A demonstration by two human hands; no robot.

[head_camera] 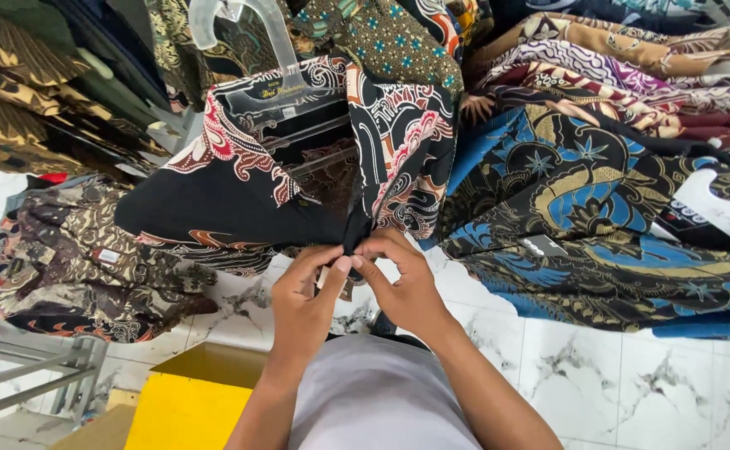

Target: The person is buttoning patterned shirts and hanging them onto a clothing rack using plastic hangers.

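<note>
The left hand and the right hand were close together, fingertips almost touching, both pinched on the lower front edge of a black batik shirt with red and white patterns. The shirt hung above the hands on a clear plastic hanger, its front partly open. Both forearms reached up from the bottom of the view. To the right lay a blue and gold batik cloth. A yellow box stood on the white marble floor at the lower left.

Matt printed cloth shirt on a clear glossy plastic hanger — polished, marble-veined floor tiles.
</note>
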